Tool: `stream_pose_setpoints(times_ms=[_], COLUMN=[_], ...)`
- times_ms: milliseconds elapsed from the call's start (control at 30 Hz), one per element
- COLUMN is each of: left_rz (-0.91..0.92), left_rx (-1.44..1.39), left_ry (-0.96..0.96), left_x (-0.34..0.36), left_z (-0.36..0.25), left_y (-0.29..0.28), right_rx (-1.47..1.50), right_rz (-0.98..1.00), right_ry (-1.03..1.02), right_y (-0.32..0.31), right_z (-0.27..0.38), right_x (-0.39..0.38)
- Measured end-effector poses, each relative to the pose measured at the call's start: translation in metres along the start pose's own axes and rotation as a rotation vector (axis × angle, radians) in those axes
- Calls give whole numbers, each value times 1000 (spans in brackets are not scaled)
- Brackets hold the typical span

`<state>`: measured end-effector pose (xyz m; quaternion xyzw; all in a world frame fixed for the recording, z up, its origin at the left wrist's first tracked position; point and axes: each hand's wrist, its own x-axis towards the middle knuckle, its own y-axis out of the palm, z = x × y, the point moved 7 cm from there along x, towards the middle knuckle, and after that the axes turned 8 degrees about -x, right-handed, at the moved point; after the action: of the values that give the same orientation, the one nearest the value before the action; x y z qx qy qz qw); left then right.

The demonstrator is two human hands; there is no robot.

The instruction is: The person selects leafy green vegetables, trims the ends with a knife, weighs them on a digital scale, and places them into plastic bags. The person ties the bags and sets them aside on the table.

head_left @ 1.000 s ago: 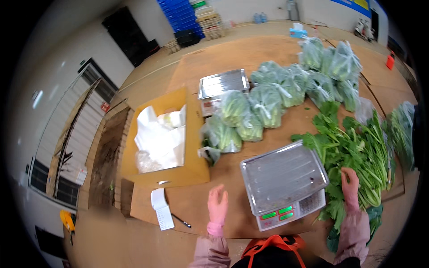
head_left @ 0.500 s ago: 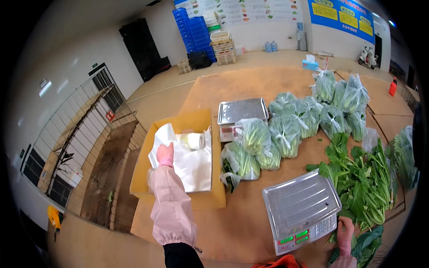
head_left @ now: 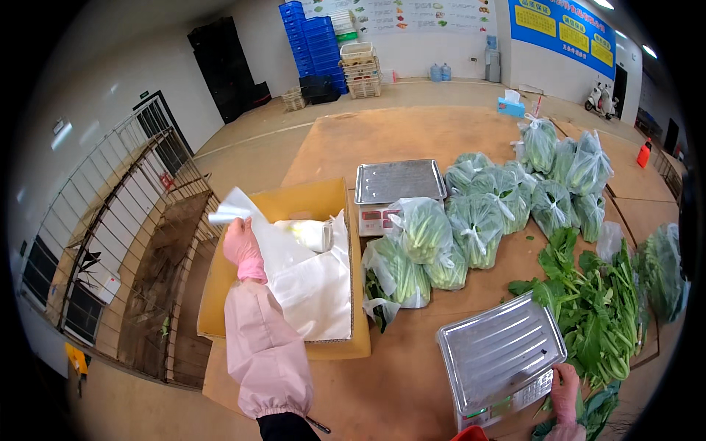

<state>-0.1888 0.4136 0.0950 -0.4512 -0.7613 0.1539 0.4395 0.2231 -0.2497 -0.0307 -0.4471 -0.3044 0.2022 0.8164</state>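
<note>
My left hand (head_left: 243, 246), in a pink glove, is closed on the upper end of a thin white sheet (head_left: 259, 226), which could be film or paper. The sheet's end curls up past the left wall of a yellow-brown cardboard box (head_left: 358, 323); more white sheeting lies inside. A white roll (head_left: 315, 235) with a yellowish mark rests in the box. My right hand (head_left: 565, 389), also gloved in pink, has its fingers curled at the right corner of the near weighing scale (head_left: 504, 353), with nothing visible in them. Loose leafy greens (head_left: 599, 309) lie beside it.
Tied clear bags of greens (head_left: 471, 228) crowd the table's middle and far right. A second scale (head_left: 401, 184) stands behind the box. A blue tissue box (head_left: 510, 103) and a red bottle (head_left: 644, 153) stand farther off. Metal railings (head_left: 103, 213) run along the left.
My left hand has moved left and up, drawing the sheet's end over the box's left side. My right hand has moved slightly up to the scale's corner. The view has shifted slightly.
</note>
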Motion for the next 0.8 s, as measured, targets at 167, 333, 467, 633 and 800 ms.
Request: stream_pose_setpoints(times_ms=[167, 333, 467, 633, 800], left_rz=[-267, -296, -270, -202, 75], left_rx=[-143, -1238, -1354, -1502, -1458], left_ry=[49, 323, 314, 76, 159], left_x=[20, -35, -115, -203, -277], left_z=[-18, -138, -169, -157, -119], left_y=[-61, -185, -233, -231, -191], right_rx=[44, 139, 486, 975, 1295], right_rz=[-31, -92, 34, 251, 949], right_ry=[-135, -158, -162, -232, -246], right_y=[9, 1, 6, -3, 63], right_z=[21, 43, 95, 170, 195], right_x=[6, 15, 47, 80, 67])
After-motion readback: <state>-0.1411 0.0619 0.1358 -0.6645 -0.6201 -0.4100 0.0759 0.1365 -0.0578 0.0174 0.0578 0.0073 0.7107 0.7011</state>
